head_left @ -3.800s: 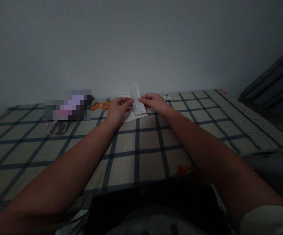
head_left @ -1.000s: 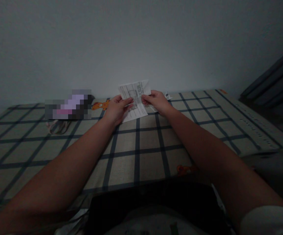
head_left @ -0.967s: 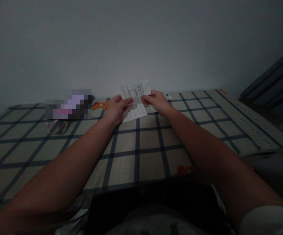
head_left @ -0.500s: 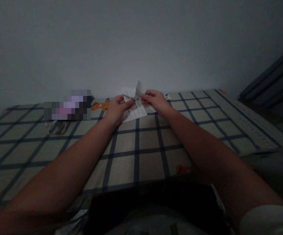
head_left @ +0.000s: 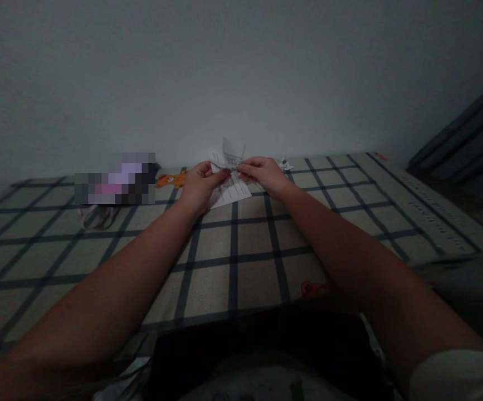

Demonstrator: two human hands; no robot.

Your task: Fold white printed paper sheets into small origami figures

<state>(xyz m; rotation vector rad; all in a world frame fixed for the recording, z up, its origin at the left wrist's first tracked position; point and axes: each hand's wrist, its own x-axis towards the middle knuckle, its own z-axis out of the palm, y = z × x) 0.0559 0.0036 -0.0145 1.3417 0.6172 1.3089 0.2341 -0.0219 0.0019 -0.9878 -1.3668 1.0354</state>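
A folded piece of printed paper [head_left: 233, 149] is pinched between my two hands near the wall, its upper flaps standing up. My left hand [head_left: 203, 181] grips its left side, thumb pointing inward. From the right, the thumb and fingers of my right hand [head_left: 263, 174] close on the same paper, almost meeting the left fingertips. Another printed sheet [head_left: 235, 192] lies flat on the cloth beneath; whether it joins the folded piece I cannot tell. Just beyond my right hand rests a small crumpled or folded white paper [head_left: 285, 165].
A checked cloth [head_left: 208, 278] with orange bear prints covers the surface up to the pale wall [head_left: 241, 72]. At the left sits a blurred-out purple and pink item [head_left: 120, 178] with a looped cord [head_left: 99, 218] before it. Dark folded fabric [head_left: 471, 133] stands at the far right.
The upper flap of the folded paper has swung left and spread wider. My right hand has shifted slightly left, toward the left fingertips. My left hand has stayed nearly still.
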